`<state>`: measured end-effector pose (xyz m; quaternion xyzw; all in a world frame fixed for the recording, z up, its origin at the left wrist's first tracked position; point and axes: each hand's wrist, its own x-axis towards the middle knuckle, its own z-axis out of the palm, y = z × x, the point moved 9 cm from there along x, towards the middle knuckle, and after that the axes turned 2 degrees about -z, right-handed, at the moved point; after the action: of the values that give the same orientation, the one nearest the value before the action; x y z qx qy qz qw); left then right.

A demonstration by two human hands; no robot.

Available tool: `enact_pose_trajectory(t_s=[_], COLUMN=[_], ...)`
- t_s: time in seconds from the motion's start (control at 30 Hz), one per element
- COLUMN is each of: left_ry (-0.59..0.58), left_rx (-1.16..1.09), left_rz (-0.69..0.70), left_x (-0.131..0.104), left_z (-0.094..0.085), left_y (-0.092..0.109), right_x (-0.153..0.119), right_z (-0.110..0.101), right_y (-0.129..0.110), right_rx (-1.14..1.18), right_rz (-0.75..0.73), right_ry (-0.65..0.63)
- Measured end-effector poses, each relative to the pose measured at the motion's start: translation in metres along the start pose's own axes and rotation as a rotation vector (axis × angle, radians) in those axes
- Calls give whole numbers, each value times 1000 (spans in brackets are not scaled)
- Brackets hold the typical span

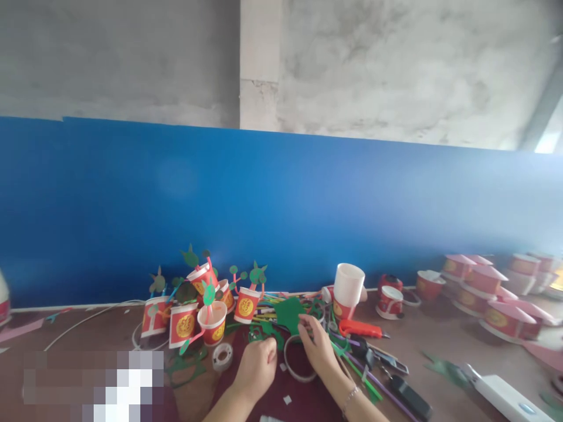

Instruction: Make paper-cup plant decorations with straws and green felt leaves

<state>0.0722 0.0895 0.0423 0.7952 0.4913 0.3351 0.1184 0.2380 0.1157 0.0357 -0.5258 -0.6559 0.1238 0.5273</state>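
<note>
My left hand [258, 364] is curled into a fist over the dark red mat, and whatever it may hold is hidden. To its right, my right hand [315, 343] has bent fingers at the edge of a green paper sheet [289, 315]; whether it grips the sheet is unclear. A white ring [287, 358] lies on the mat beside the right hand. A roll of white tape [222, 356] rests just left of the left hand. Small white scraps [287, 400] are on the mat between the forearms.
Red paper cups with green paper plants [183, 324] stand at left. A white cup stack [349, 284], an orange cutter [360, 329], straws and a black key fob [410, 397] lie at right. Pink-topped cups [505, 319] stand farther right. A blue panel [281, 211] rises behind.
</note>
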Motion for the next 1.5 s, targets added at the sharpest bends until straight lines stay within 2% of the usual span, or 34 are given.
enact_pose_trajectory(t_s=[0.13, 0.3, 0.6, 0.7, 0.77, 0.87, 0.9, 0.93, 0.97, 1.03, 1.13, 1.3, 1.5], left_ry=[-48, -33, -32, -29, -19, -35, -40, -41, -40, -37, -28, -20, -4], left_rx=[-12, -23, -45, -15, 8, -22, -34, -43, -48, -53, -57, -79, -93], left_rz=[-2, -26, -43, -42, -46, -43, -45, -47, -47, -48, -55, -71, -72], left_x=[-1, 0, 0, 0, 0, 0, 0, 0, 0, 0, 0, 1, 1], left_z=[2, 2, 2, 3, 3, 3, 3, 3, 3, 2, 2, 0, 0], left_y=[-1, -3, -6, -6, -7, -6, -6, -6, -6, -6, -7, -8, -10], right_x=[0, 1, 4, 18, 34, 60, 71, 83, 94, 110, 120, 126, 132], right_z=[4, 6, -1, -29, -62, -125, -140, -149, -152, -144, -138, -132, -131], right_y=[0, 0, -16, -40, -58, -76, -78, -75, -68, -49, -40, -39, -41], right_rx=[12, 16, -41, -128, -207, -402, -499, -607, -721, -955, -1011, -1054, -1082], right_rz=[26, 64, -34, -150, -196, -176, -149, -88, -18, 73, 48, -17, -30], right_ry=[-19, -43, -30, 51, 148, 345, 346, 299, 189, -137, -312, -415, -425])
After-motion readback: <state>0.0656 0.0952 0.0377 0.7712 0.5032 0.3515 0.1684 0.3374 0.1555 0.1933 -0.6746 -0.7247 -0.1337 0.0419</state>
